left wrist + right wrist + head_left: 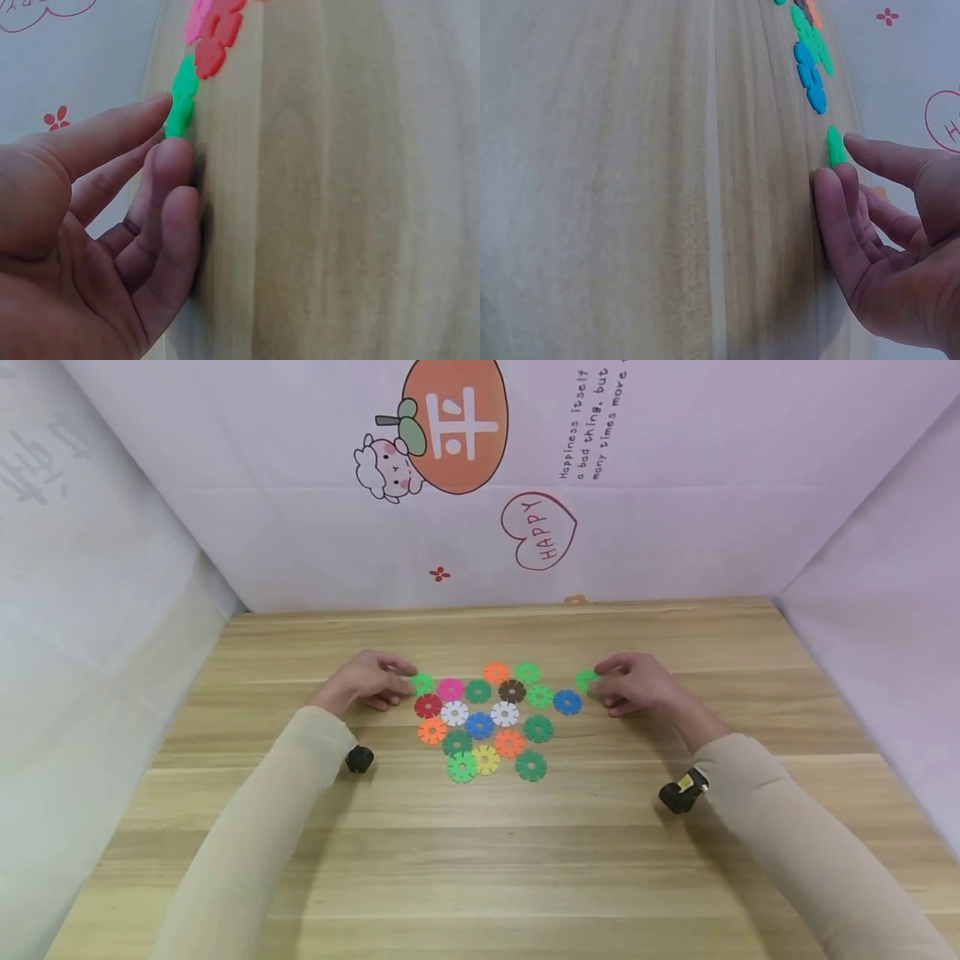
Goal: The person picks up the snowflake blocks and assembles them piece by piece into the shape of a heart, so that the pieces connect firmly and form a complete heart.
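Between the left hand (369,680) and the other discs is a light green notched snowflake disc (423,684); thumb and fingertip pinch its outer edge, while the other fingers curl near the tabletop. On the other side, the right hand (633,682) pinches another light green disc (585,680) by its edge, close over the wood. That disc sits apart from a blue disc (567,702). A red disc (217,37) is right beside the left hand's disc in the left wrist view. Thumb and fingers partly hide both pinched discs.
Several more flat discs lie in a cluster between the hands, including a pink disc (451,690), a brown disc (512,691) and a yellow disc (486,760). The wooden table (480,877) meets a printed white cloth wall (300,543) behind; plain cloth walls stand at both sides.
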Available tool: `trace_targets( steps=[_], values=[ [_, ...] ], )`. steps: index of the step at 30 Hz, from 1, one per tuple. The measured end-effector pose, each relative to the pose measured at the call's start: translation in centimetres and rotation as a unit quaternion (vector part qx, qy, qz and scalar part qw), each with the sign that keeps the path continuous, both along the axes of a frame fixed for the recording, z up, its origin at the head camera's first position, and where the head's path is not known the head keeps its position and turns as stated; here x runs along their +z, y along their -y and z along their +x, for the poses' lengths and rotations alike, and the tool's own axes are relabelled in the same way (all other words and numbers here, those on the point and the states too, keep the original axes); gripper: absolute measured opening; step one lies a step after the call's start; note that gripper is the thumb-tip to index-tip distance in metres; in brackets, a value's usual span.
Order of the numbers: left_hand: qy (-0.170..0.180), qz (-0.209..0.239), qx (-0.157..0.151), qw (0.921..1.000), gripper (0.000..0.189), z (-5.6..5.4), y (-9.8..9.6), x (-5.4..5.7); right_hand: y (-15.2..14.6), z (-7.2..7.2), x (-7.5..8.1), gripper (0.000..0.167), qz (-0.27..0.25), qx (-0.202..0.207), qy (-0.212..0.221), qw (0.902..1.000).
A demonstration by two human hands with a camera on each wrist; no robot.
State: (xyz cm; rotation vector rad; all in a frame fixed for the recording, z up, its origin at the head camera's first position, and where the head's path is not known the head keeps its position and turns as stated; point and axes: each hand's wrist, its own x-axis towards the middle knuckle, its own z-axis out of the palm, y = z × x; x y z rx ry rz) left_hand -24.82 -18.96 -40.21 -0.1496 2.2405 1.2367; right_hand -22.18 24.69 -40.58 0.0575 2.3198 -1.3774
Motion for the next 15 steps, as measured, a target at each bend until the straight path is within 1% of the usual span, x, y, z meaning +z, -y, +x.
trace_targets(
  steps=[5, 10, 15],
  values=[
    [-0.016, -0.001, 0.002, 0.9999, 0.040, -0.03, 0.00, -0.39, 0.38, -0.14, -0.18, 0.053, 0.024, -0.005, -0.014, 0.9996],
    [-0.035, -0.003, 0.003, 0.9994, 0.040, 0.13, -0.15, -0.32, 0.71, -0.24, -0.32, 0.050, 0.043, -0.007, -0.025, 0.9987],
    [-0.038, -0.007, 0.009, 0.9992, 0.038, 0.22, -0.32, -0.36, 0.83, -0.20, -0.33, 0.049, 0.057, -0.004, -0.029, 0.9980]
  ],
)
